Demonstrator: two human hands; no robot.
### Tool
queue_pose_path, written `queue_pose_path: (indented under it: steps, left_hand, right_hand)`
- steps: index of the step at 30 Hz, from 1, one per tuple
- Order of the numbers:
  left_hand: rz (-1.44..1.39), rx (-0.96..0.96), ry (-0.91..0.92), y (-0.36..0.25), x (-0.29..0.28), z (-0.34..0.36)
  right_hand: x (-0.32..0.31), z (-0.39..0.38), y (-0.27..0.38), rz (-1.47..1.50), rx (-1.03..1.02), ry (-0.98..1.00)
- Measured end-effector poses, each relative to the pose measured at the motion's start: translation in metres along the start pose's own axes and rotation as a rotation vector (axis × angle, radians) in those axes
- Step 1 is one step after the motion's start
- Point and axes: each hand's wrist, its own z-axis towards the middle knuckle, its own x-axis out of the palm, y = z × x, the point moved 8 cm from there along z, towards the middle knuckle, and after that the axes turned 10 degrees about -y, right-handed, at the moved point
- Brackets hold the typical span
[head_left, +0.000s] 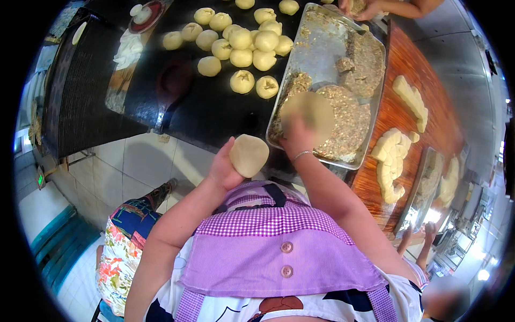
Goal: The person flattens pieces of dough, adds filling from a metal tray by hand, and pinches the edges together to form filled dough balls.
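Note:
A flat round of pale dough [249,155] lies on the palm of my left hand [222,167], whose fingers curl under its edge. My right hand [298,138] reaches over the near left part of a metal tray [316,51], against the chunky, nut-flecked filling [343,126]. A blurred patch covers its fingers, so I cannot see whether they hold anything. More filling [365,67] is packed along the tray's far right side. Beyond my hands, several filled dough balls [241,81] sit on the black work surface [139,96], some stacked, a few with openings showing filling.
Right of the tray, twisted dough pieces [391,161] rest on a wooden table [370,198] beside another tray [421,188]. A co-worker's hands [362,8] are at the tray's far end; other arms [418,241] show at right. A seated person's floral clothing [120,252] is at left.

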Motion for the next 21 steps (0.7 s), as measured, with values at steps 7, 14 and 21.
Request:
queue_pose_path:
  steps: [7,14,21]
  left_hand:
    - [0.096,0.049,-0.077,0.0,-0.005,0.026]
    - [0.189,0.138,-0.095,0.003,0.008,0.076]
    - [0.222,-0.09,0.145,0.045,0.065,0.064]
  right_hand:
    - [-0.007,0.001,0.002,0.072,-0.006,-0.04]
    - [-0.051,-0.013,-0.003,0.413,-0.03,-0.253]
    - [-0.097,-0.038,0.042,0.471,-0.333,-0.191]
